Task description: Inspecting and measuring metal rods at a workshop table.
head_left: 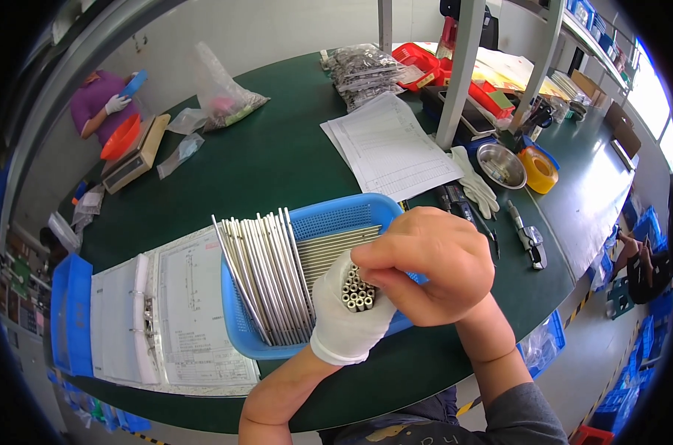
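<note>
Far left: an open ring binder of printed sheets lies flat on the green table, touching the blue mesh basket.

In the basket: a fan of loose metal tubes is propped against the left rim, with more rows lying flat behind.

Centre: the left hand, in a white glove, is closed around a bundle of tubes, open ends up and facing the camera. The grip is judged best kept snug but not crushing, so the ends stay level for viewing.

Right of centre: the bare right hand is laid over the bundle, fingers curled and pressed together against the tube ends. Whether 1 tube is pinched cannot be told.

Further right: a white glove, a steel bowl and a yellow tape roll rest well apart from the hands.
</note>
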Demonstrator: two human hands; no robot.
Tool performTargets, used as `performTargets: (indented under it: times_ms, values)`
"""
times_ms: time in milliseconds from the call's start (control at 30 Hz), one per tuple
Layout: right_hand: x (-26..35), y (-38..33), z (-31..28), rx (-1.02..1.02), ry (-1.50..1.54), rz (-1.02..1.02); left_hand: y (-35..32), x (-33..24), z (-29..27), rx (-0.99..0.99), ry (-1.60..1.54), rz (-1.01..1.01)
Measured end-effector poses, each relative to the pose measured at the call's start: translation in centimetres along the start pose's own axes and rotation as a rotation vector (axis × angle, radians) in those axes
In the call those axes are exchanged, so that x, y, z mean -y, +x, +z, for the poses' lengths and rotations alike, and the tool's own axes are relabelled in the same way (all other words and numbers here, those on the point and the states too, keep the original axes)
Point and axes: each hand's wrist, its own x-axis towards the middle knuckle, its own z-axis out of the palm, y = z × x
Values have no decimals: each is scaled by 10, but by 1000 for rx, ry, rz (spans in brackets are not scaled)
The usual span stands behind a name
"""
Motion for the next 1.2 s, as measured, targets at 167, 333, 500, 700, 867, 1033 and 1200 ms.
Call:
performTargets:
  times_ms: [167, 333, 500, 700, 867, 1033, 1200]
  values:
    - [6, 0, -2, -27, -43, -89, -6, 7, -2, 8, 48, 33]
    - [6, -1, -1, -2, -46, -23, -4, 5, -3, 27, 12, 13]
    - [5, 1, -1, 25, -10, -43, -5, 9, -2, 1, 0, 31]
    - [5, 0, 0, 27, -15, -11, -3, 6, 0, -8, 41, 46]
    - [6, 0, 2, -7, -18, -16, -4, 8, -3, 30, 66, 71]
    - [9, -3, -1, 19, -64, -44, -4, 6, -2, 9, 82, 51]
    - [9, -4, -1, 10, -50, -61, -7, 10, 0, -3, 104, 100]
